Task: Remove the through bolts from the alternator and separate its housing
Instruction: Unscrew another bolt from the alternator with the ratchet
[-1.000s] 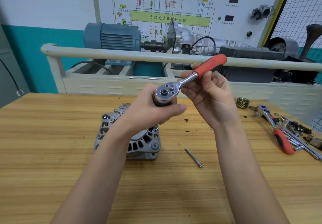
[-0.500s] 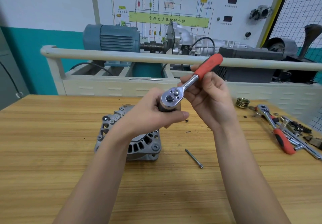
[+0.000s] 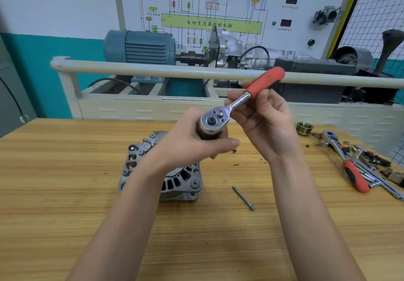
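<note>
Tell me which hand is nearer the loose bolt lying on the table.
Right, as far as one view shows. The right hand is above the bolt, holding the ratchet; the left hand sits up-left, over the alternator.

A: Bright, even light; only soft, faint shadows on the wooden bench point(image 3: 65, 193).
B: Wide-angle bending at 3 and 9 o'clock; slight blur on the wall diagram point(image 3: 207, 14).

A grey cast alternator point(image 3: 175, 184) with slotted vents is seen resting on the wooden desk point(image 3: 65, 193), partly hidden by a forearm. One long, thin through bolt point(image 3: 243, 198) is laid flat on the desk just right of it, apart from the housing, head toward the viewer.
</note>
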Motion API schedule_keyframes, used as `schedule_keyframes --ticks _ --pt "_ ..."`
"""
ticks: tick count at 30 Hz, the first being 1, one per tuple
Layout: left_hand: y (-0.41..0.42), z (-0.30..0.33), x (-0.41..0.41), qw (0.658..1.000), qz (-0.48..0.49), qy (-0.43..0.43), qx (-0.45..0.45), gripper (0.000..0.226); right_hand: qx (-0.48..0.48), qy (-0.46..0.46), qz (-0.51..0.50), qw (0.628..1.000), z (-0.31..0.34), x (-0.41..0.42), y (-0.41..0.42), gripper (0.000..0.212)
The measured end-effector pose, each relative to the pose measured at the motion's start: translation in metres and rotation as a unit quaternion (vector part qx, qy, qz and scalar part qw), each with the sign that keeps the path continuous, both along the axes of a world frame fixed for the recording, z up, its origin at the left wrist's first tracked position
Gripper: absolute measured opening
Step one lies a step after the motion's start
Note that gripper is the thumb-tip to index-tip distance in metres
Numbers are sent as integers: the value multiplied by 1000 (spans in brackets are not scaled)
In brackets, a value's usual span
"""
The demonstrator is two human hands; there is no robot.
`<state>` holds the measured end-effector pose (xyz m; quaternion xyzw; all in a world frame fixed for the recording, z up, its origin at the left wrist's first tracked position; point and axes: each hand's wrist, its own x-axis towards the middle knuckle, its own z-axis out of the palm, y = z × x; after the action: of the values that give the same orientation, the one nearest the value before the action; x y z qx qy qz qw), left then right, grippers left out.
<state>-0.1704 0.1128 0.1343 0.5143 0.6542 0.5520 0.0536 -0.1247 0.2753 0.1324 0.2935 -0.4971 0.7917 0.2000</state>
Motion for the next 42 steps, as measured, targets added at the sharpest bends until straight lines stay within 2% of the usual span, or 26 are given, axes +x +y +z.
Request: schedule_keyframes --ticks 5,10,12,16,20,24,28,30,33,35,42 --pt "3 -2 1 997 -3 -37 62 34 -22 -3 2 1000 0 -2 -8 21" --pt "4 0 -4 984 61 -95 136 35 48 47 4 998 2 4 2 23" --pt "1 0 -5 988 63 -74 121 34 50 50 7 997 1 4 3 23" --pt "-3 0 -5 1000 19 6 22 30 -7 5 1 1000 1 -1 -4 21" --pt "2 -2 1 999 -34 8 -31 33 -29 -16 10 999 -2 -4 -10 29" --pt "4 -2 0 999 6 -27 21 34 -24 5 24 999 1 0 -4 21" --pt "6 0 -3 988 49 -103 105 38 40 37 17 998 2 4 7 21" --pt "5 0 -5 989 52 -89 103 37 43 36 16 998 2 4 6 21" --pt "1 -1 -5 999 26 -21 39 32 -4 0 3 1000 2 1 0 23" --pt "1 -2 -4 1000 9 -7 23 32 -22 -19 -10 1000 1 -2 -4 23" --pt "1 -2 -8 994 19 -75 75 32 3 11 27 1000 2 2 -2 22"
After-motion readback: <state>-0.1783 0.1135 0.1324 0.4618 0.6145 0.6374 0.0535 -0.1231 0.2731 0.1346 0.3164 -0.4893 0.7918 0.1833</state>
